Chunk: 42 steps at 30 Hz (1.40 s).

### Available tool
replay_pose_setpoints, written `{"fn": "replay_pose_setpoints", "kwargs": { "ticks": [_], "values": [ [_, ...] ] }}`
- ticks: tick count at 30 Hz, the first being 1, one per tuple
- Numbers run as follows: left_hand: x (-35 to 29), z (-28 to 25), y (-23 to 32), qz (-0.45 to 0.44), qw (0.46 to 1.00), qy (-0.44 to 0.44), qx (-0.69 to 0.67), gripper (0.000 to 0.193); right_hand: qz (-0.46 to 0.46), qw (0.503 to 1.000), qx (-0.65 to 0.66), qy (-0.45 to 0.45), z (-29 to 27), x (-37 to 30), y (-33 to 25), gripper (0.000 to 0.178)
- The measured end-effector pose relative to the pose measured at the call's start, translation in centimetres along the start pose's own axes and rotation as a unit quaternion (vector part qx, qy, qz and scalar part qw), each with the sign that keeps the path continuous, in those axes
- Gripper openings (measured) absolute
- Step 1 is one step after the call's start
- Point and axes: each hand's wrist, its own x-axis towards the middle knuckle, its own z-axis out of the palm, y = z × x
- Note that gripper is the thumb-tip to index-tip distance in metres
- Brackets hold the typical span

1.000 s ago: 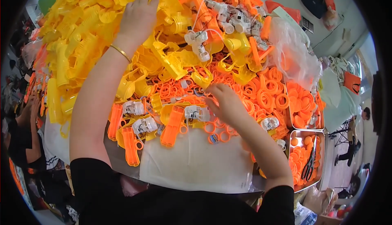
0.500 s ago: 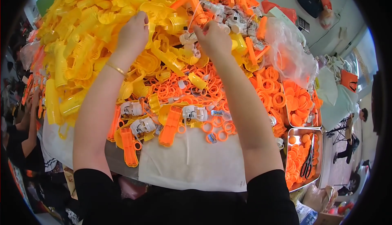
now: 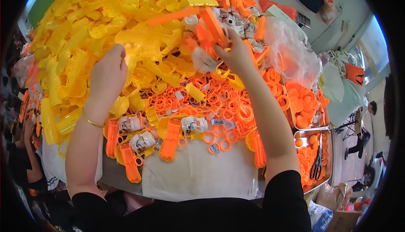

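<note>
My left hand (image 3: 107,76) is closed on a yellow plastic shell (image 3: 141,39), blurred by motion, above the left part of the pile. In my right hand (image 3: 237,56) is an orange plastic piece (image 3: 213,26), its fingers closed round the lower end. A blurred white part (image 3: 204,60) hangs beside those fingers, along with more orange pieces; how they join cannot be made out. Behind and below both hands lies a large heap of yellow shells (image 3: 71,59). Several yellow-and-orange part-built units with white mechanisms (image 3: 195,124) lie along the near side of the heap.
Orange rings (image 3: 215,93) spread between the heap and a white sheet (image 3: 198,168). A metal tray (image 3: 330,164) at right holds orange discs and black scissors (image 3: 316,164); another tray of discs stands beyond it. A clear plastic bag (image 3: 291,50) rests at far right. Another person's arm (image 3: 28,143) shows at left.
My left hand has moved left and nearer, now with a yellow shell in it. My right hand has shifted right and nearer, bringing orange and white parts off the heap. The view has shifted slightly.
</note>
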Motion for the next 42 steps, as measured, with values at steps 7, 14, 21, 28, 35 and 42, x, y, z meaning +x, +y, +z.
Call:
{"fn": "replay_pose_setpoints", "kwargs": {
  "ticks": [7, 14, 21, 28, 35, 42],
  "values": [
    [-0.3, -2.9, 1.3, -0.107, 0.994, -0.028, 0.016, 0.014, -0.196, 0.963, -0.146, -0.116, -1.5, -9.0, 3.3, 0.055],
    [-11.7, -7.3, 6.7, -0.009, 0.955, -0.140, -0.263, 0.015, -0.117, 0.959, -0.189, -0.174, -3.3, -13.4, 2.6, 0.071],
    [-24.4, -1.6, 12.9, 0.045, 0.890, -0.311, -0.330, 0.019, -0.137, 0.951, -0.267, -0.076, -2.7, -14.6, 0.0, 0.058],
    [-19.1, -1.7, 14.2, 0.088, 0.878, -0.331, -0.334, 0.033, -0.115, 0.952, -0.172, -0.225, 0.3, -13.3, -8.2, 0.017],
    [-18.3, 0.5, 14.7, 0.136, 0.845, -0.387, -0.344, 0.028, 0.108, 0.965, 0.089, -0.224, -4.1, -11.3, -2.0, 0.017],
    [-8.0, 6.1, 14.1, -0.272, 0.524, -0.465, -0.660, 0.036, 0.188, 0.893, 0.353, -0.209, -8.2, -9.2, -3.9, 0.030]
  ]
}}
